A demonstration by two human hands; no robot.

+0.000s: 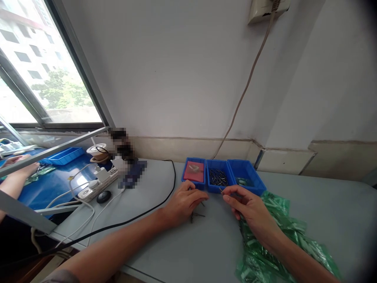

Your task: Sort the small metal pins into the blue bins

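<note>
My left hand is curled low over the grey table, in front of the blue bin that holds a red piece. A few thin dark screws lie under and beside its fingers; what those fingers grip is hidden. My right hand pinches a tiny brassy part between thumb and forefinger, just in front of the middle bin, which is filled with dark screws. To the right, another blue bin has a few small greenish packets at its bottom.
Green plastic bags lie under and beside my right forearm. A black cable crosses the table at left, near a mouse and a power strip. Another person's hand is at the blue-topped table, far left.
</note>
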